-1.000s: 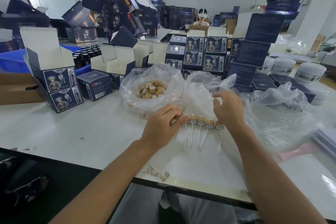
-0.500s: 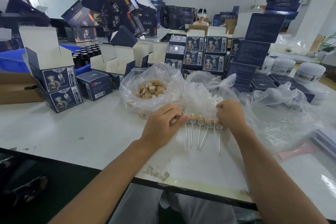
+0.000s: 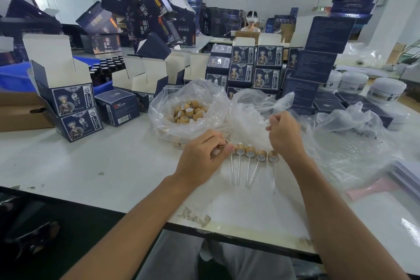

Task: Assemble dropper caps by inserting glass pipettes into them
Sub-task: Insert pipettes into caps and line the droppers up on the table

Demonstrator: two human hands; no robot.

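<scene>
On the white desk [image 3: 95,166] we see a row of assembled droppers [image 3: 250,154], pipettes pointing toward the person. At the row's left end, the left hand [image 3: 202,154] curls its fingers around a cap [image 3: 225,142]. Behind the row's right end, the right hand [image 3: 285,134] is raised, fingers curled; whether they hold anything we cannot tell. A bag of loose caps [image 3: 188,111] lies beyond.
</scene>
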